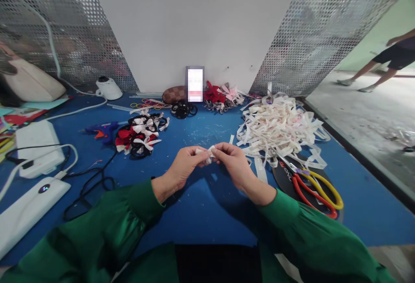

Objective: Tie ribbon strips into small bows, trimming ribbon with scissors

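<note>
Between my two hands, over the middle of the blue table (201, 213), is a small white ribbon piece (210, 153). My left hand (186, 164) pinches its left side between thumb and fingers. The right side is pinched by my right hand (235, 166), whose fingertips almost meet the left ones. The fingers cover much of the ribbon, so its exact shape is hard to make out. A large heap of white printed ribbon (279, 127) lies beyond my right hand. Left of my left hand sits a pile of black hair ties with red and white bows (139, 133).
Scissors with red and yellow handles (319, 190) rest on a black disc at right. A blue glue gun (108, 130), cables and a white power bank (32, 209) are at left. A phone (195, 85) stands at the back. A person's legs (385, 64) show far right.
</note>
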`<state>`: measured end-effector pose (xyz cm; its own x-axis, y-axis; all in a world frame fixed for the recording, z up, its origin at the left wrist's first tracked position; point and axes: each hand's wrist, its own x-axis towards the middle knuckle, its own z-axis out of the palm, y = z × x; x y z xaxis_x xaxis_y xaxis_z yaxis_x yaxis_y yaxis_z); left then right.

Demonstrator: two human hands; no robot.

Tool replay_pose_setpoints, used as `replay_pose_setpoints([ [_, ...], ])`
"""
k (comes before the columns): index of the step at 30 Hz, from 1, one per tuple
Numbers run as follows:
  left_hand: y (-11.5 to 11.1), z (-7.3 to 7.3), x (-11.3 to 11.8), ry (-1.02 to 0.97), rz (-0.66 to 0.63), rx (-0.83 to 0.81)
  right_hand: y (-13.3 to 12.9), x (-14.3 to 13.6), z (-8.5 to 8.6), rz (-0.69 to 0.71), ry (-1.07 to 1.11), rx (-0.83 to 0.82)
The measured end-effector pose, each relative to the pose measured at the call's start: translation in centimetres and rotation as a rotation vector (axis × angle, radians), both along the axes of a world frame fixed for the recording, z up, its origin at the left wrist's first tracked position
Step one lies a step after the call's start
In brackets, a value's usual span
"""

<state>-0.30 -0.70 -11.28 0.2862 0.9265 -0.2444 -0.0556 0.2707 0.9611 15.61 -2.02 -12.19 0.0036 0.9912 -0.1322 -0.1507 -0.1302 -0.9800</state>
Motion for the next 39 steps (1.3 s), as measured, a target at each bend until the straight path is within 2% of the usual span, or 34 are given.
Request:
replay_pose_setpoints([
  [3, 0.04, 0.03, -0.07, -0.042, -0.003, -0.066, 0.23, 0.19, -0.17, -0.051, 0.01, 0.012],
  [5, 0.15, -0.07, -0.12, -0.047, 0.07, -0.079, 0.39, 0.35, -0.12, -0.071, 0.025, 0.015],
  [8, 0.32, -0.33, -0.19, 0.01, 0.192, -0.012, 0.42, 0.39, 0.08, -0.079, 0.049, 0.006],
  [10, 0.34, -0.44, -0.18, 0.044, 0.221, 0.034, 0.32, 0.27, 0.18, -0.049, 0.063, -0.018],
  [13, 0.16, -0.35, -0.05, 0.063, 0.189, 0.057, 0.14, 0.06, 0.16, 0.001, 0.041, -0.019],
  [18, -0.13, -0.16, 0.15, 0.103, 0.112, 0.064, 0.15, 0.03, -0.14, -0.018, -0.01, 0.015],
  [24, 0.04, -0.71, 0.01, 0.197, 0.096, 0.198, 0.13, 0.02, -0.15, -0.001, -0.026, 0.025],
  [29, 0.03, -0.74, 0.12, 0.162, 0.078, 0.146, 0.02, -0.08, -0.01, 0.063, 0.0, 0.034],
  [39, -0.12, -0.55, 0.18, 0.096, 0.111, 0.057, 0.19, -0.11, -0.23, -0.049, -0.044, 0.036],
])
